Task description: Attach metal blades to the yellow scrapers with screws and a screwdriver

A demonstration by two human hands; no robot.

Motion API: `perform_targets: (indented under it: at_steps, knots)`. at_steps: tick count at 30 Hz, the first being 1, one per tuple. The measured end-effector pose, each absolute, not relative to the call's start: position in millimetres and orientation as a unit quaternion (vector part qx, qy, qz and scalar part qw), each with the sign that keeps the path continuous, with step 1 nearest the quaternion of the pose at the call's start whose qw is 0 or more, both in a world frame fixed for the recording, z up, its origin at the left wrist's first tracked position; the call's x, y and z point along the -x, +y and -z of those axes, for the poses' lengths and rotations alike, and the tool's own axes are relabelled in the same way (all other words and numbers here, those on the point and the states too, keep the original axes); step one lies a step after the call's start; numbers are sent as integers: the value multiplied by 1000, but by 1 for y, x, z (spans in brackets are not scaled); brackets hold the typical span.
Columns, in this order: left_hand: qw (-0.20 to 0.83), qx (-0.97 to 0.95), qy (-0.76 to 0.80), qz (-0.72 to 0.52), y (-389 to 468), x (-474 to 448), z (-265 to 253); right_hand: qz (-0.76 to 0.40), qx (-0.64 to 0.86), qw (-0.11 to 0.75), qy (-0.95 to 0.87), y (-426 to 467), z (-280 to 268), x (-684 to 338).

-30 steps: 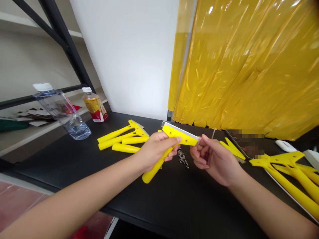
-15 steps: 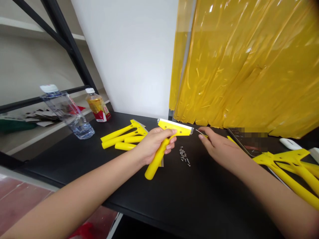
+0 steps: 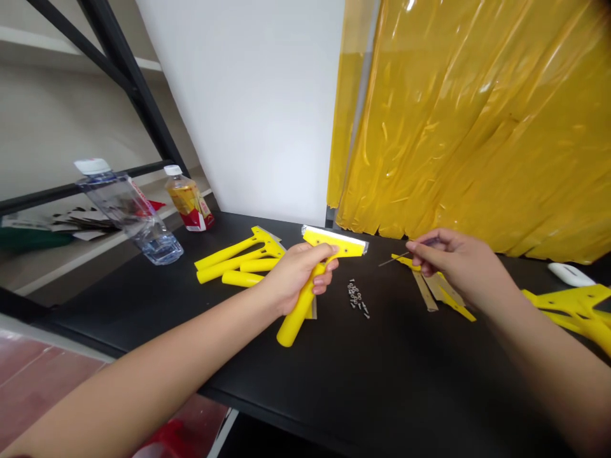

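Yellow scraper (image 3: 301,312) is in the left hand (image 3: 300,270), held up over the black bench (image 3: 382,375). Its shiny blade (image 3: 335,236) runs along the far edge of the head, and its round handle points back toward the person. The left hand is closed around the neck, with the thumb lying up on the head, close to a small hole (image 3: 346,250). The right hand (image 3: 458,261) pinches a thin metal rod (image 3: 386,263) with its thumb and fingers. The rod points left, toward the scraper, but they do not touch. Its other end is mostly hidden.

To do this well, I think the left hand should grip firmly so the head does not twist. The thumb is best well away from the blade, which may be sharp. A gentle but sure pinch seems right for such a thin rod. Both hands should be careful around the tiny metal bits (image 3: 353,294) between them, because those could scatter.

The left arm reaches in from the lower left, and its wrist looks nearly straight. The right arm comes from the lower right, with its hand over some yellow strips (image 3: 459,305) and brown strips (image 3: 424,294).
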State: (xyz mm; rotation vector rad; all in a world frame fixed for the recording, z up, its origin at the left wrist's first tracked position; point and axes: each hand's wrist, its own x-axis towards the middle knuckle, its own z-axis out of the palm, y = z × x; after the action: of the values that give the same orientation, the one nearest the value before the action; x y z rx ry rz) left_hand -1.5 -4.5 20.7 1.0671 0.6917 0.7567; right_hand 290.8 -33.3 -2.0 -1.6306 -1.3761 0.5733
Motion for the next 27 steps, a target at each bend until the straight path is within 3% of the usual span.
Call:
perform_targets:
  at_steps: [4,23,27]
  knots:
    - [728,-487,330,-352,-6,0,-22,-299,610,531,-506,-30,13,-274]
    - [722,-500,337,-339,-4,-1,-20,-429,585,534,-434,-24,40,-257]
    - [664,-560,348,-354,0,5,-23,-438,583,534,-427,-24,41,-257]
